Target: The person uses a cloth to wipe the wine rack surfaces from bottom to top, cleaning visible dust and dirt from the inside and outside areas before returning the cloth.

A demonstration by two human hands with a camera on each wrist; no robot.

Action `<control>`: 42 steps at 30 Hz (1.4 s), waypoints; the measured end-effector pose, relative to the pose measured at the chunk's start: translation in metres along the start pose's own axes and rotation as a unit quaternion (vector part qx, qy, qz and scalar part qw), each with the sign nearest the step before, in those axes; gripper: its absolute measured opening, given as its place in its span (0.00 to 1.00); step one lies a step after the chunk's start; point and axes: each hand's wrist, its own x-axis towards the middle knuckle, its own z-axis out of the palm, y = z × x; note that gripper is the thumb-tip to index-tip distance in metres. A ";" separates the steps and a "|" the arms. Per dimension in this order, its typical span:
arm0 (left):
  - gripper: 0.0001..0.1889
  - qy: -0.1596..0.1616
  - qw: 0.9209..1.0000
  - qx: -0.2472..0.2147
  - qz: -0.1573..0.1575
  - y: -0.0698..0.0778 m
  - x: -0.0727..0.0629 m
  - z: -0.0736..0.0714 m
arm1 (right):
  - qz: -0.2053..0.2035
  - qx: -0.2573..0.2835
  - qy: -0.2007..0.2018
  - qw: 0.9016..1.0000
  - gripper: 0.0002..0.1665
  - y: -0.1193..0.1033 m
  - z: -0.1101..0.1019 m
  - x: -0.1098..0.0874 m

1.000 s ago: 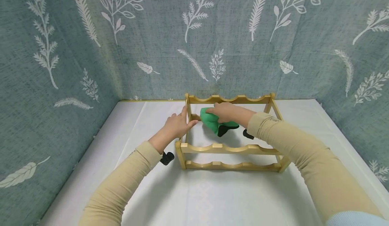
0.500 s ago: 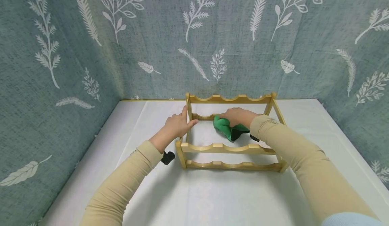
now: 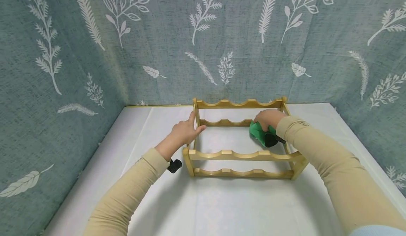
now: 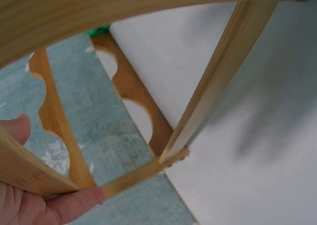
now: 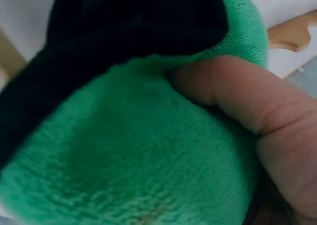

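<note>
A wooden wine rack (image 3: 226, 155) with scalloped rails stands on the white-covered table. At its left end my left hand (image 3: 184, 132) holds the upper side piece; the left wrist view has the thumb (image 4: 17, 128) on one face of the wood and a finger (image 4: 74, 205) along the other. Inside the right part of the rack, my right hand (image 3: 268, 118) grips a bunched plush cloth (image 3: 257, 132), green with black. It overlaps the right end of the lower back rail (image 3: 225, 123). Close up in the right wrist view, a digit (image 5: 223, 88) presses into the green pile.
Blue-grey fabric with white leaf prints (image 3: 171, 84) hangs behind the table (image 3: 152, 200) and along both sides. The rack's front lower rail (image 3: 241, 173) sits close above the tabletop. A black wrist camera (image 3: 174, 166) shows beside the left sleeve.
My right hand has slid the cloth rightward along the back of the rack, from its left part to its right end. The left hand and the rack have stayed put.
</note>
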 end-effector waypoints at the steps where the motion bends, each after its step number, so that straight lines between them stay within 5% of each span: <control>1: 0.43 0.001 1.000 0.001 -0.001 0.000 0.000 0.000 | 0.000 -0.003 -0.001 1.000 0.35 0.002 -0.001 -0.002; 5: 0.43 0.000 1.000 0.000 0.002 0.002 0.000 0.000 | -0.029 0.001 -0.019 0.999 0.34 0.006 -0.007 -0.009; 10: 0.43 0.002 1.000 -0.002 0.006 0.004 0.000 0.000 | -0.113 0.028 -0.002 0.993 0.35 0.001 -0.028 -0.021; 14: 0.43 0.005 1.000 -0.005 0.002 0.004 0.000 -0.001 | -0.182 0.047 0.061 0.980 0.36 -0.014 -0.045 -0.033; 18: 0.44 0.007 1.000 -0.007 0.000 0.003 0.001 -0.001 | -0.206 0.061 0.157 0.964 0.36 -0.036 -0.050 -0.033; 23: 0.46 0.004 1.000 -0.021 0.001 0.004 0.002 -0.001 | -0.194 0.138 0.256 0.937 0.36 -0.061 -0.043 -0.014; 29: 0.47 -0.008 1.000 -0.018 -0.004 0.007 0.003 -0.002 | -0.167 0.230 0.305 0.909 0.34 -0.085 -0.033 0.012; 35: 0.48 -0.009 1.000 -0.018 -0.004 0.010 0.004 -0.001 | -0.094 0.261 0.315 0.908 0.31 -0.084 -0.023 0.015; 42: 0.48 -0.007 1.000 -0.008 -0.008 0.007 0.004 0.000 | -0.047 0.273 0.301 0.912 0.27 -0.050 -0.021 -0.009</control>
